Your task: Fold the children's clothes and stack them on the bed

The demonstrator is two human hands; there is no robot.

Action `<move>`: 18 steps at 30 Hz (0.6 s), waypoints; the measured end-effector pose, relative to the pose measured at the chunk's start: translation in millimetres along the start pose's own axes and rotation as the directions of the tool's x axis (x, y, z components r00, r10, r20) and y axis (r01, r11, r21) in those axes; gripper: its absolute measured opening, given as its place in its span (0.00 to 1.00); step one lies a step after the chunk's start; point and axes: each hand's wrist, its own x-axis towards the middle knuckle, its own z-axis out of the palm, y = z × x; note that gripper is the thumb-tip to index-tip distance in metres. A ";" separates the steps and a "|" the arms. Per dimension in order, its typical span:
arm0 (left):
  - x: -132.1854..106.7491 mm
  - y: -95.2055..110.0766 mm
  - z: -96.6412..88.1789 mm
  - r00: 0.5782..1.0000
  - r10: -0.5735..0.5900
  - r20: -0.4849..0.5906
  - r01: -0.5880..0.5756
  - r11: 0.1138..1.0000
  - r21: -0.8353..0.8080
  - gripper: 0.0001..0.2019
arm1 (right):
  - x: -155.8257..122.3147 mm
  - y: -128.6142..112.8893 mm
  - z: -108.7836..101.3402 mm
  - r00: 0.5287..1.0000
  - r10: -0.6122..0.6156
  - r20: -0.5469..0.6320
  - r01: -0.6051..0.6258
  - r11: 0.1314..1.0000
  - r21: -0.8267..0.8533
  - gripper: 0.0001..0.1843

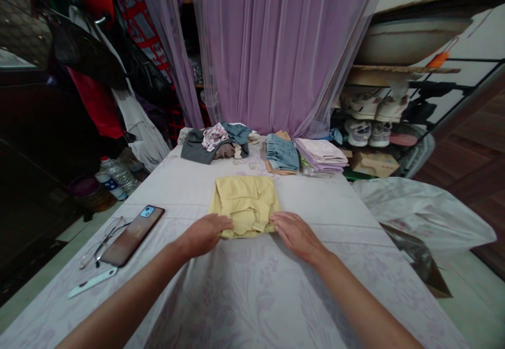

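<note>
yellow folded cloth [244, 204] touches left hand [203, 235] and right hand [295, 236], fingers flat, slightly spread

A bed under a pale floral sheet [252, 296] carries a folded yellow garment [244, 202] near its middle. Toward the far end, a rumpled heap of clothes [215, 143], a folded denim stack [282, 153] and a lilac stack [321, 155] lie almost side by side. Near the left edge lie a smartphone [132, 236], eyeglasses [103, 243] just beside it, and a white plastic strip [92, 281].
</note>
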 end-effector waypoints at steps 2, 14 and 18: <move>-9.3 11.4 -9.0 0.997 -0.020 0.070 0.025 0.997 -0.078 0.23 | -10.5 -9.2 -7.8 0.998 0.007 0.063 -0.009 0.999 0.032 0.17; 38.9 -19.8 -82.2 0.869 -0.139 0.476 0.359 0.838 -0.411 0.15 | 58.4 9.3 -51.2 0.921 0.243 0.305 -0.314 0.925 0.212 0.16; 71.3 -47.0 -89.5 0.849 -0.237 0.472 0.456 0.780 -0.428 0.19 | 87.5 34.8 -30.9 0.906 0.345 0.247 -0.403 0.881 0.248 0.14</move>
